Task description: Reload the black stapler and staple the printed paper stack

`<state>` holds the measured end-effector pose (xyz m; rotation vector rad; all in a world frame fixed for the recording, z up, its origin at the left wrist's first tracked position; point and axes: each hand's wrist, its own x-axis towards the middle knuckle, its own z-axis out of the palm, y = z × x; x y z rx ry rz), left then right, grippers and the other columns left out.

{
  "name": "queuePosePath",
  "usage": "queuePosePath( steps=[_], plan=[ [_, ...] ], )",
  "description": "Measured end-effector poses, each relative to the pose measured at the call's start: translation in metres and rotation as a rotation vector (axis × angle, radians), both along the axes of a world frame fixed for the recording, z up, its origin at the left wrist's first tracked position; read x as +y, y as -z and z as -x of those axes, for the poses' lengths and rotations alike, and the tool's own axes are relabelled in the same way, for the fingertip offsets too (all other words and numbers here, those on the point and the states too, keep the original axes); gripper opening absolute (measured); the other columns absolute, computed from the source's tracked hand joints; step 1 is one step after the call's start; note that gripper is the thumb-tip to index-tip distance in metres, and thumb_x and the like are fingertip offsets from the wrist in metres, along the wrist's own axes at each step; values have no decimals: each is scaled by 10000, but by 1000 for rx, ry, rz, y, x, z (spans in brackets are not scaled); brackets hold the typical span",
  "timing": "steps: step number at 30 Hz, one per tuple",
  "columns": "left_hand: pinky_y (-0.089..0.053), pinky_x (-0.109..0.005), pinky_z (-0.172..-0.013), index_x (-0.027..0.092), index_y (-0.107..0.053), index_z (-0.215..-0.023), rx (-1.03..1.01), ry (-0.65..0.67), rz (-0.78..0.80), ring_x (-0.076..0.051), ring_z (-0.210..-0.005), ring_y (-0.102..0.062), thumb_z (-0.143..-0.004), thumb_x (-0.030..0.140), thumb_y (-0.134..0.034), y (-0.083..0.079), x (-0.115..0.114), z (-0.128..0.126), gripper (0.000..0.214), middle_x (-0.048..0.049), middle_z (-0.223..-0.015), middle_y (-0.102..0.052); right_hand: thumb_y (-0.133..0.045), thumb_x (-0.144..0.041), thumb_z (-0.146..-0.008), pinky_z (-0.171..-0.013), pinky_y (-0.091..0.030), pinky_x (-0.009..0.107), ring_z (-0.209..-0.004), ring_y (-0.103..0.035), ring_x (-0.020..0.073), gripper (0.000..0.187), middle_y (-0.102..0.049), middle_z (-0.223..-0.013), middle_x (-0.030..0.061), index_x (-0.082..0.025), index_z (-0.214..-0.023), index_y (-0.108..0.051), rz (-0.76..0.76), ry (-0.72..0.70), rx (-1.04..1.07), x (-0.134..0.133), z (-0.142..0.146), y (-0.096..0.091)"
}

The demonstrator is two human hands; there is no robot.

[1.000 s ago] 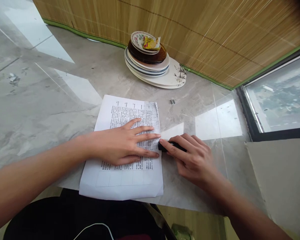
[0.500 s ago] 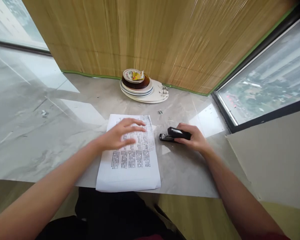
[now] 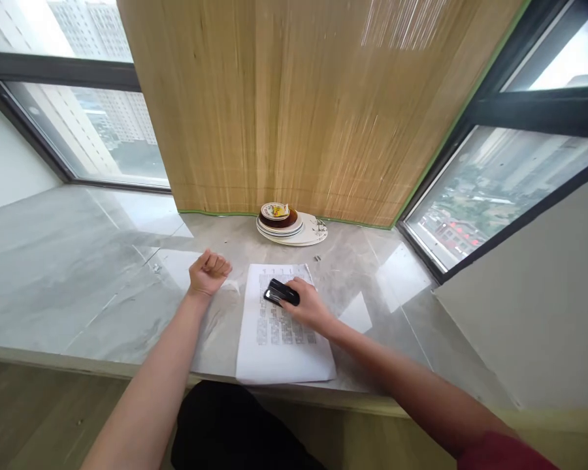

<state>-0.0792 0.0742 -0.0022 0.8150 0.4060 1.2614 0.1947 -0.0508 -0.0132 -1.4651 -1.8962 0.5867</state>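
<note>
A stack of printed white paper [image 3: 281,339] lies on the grey marble sill [image 3: 93,287] in front of me. My right hand [image 3: 308,304] rests on the upper part of the paper, closed around a black stapler [image 3: 281,292]. My left hand [image 3: 208,272] hovers left of the paper, off the sheets, with its fingers curled loosely and nothing visible in them. A small white scrap [image 3: 232,285] lies between that hand and the paper.
A pile of plates and bowls [image 3: 291,225] with a yellow wrapper on top stands at the back against a bamboo blind [image 3: 294,104]. Windows flank the blind on both sides. A grey wall panel [image 3: 534,307] rises on the right.
My right hand carried the stapler from beside the paper onto it. My left hand left the paper, moved left and curled. The camera lifted, showing more room.
</note>
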Motion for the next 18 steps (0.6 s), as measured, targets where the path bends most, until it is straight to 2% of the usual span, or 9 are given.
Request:
queuePosePath(
  steps=[2, 5, 8, 10, 12, 14, 18],
  plan=[
    [-240, -298, -459, 194, -105, -511, -23, 13, 37, -103, -406, -169, -997, 424, -573, 1, 1, 0, 713, 50, -481, -53, -734, -230, -857, -778, -446, 327, -849, -604, 201, 102, -615, -912, 24, -198, -918, -659, 7, 49, 0, -9, -28, 3],
    [-229, -301, -455, 197, -95, -524, -56, 21, 51, -103, -402, -146, -996, 369, -552, 2, 3, 0, 679, 52, -487, -44, -694, -447, -934, -789, -488, 348, -866, -639, 216, 246, -650, -968, 46, -208, -990, -710, 46, 45, 43, -8, -73, 4],
    [-200, -303, -440, 198, -57, -538, -81, 14, 37, -96, -397, -71, -986, 374, -557, 4, 5, 6, 695, 59, -505, 19, -403, -539, -1070, -919, -529, 408, -979, -673, 245, 495, -672, -1039, 91, -216, -921, -746, -72, 24, 70, 19, -105, 5],
    [-183, -297, -430, 196, -30, -548, -88, -18, 6, -90, -403, -22, -977, 420, -579, 6, 7, 13, 732, 64, -523, 66, -415, -531, -1062, -1089, -486, 474, -1201, -647, 297, 475, -675, -1246, 138, -210, -1037, -764, -137, 64, -53, 43, -112, 7],
    [-173, -292, -424, 192, -20, -555, -86, -83, -46, -88, -415, 5, -956, 471, -606, 8, 8, 20, 762, 65, -534, 89, -537, -510, -1014, -1215, -396, 527, -1439, -519, 356, 453, -569, -1513, 185, -188, -1278, -715, -92, 67, -251, 64, -104, 11],
    [-172, -288, -423, 190, -25, -563, -54, -170, -109, -91, -427, 13, -944, 530, -612, 9, 8, 27, 777, 66, -535, 93, -577, -455, -1005, -1258, -343, 569, -1551, -401, 393, 538, -457, -1636, 226, -149, -1446, -611, -16, 34, -413, 80, -82, 16],
    [-148, -302, -420, 196, -35, -568, 49, -282, -187, -95, -439, 30, -958, 640, -552, 10, 8, 34, 786, 72, -530, 111, -579, -372, -1030, -1248, -363, 565, -1563, -395, 401, 520, -466, -1632, 257, -110, -1479, -566, -46, -38, -481, 97, -10, 19]
  ],
)
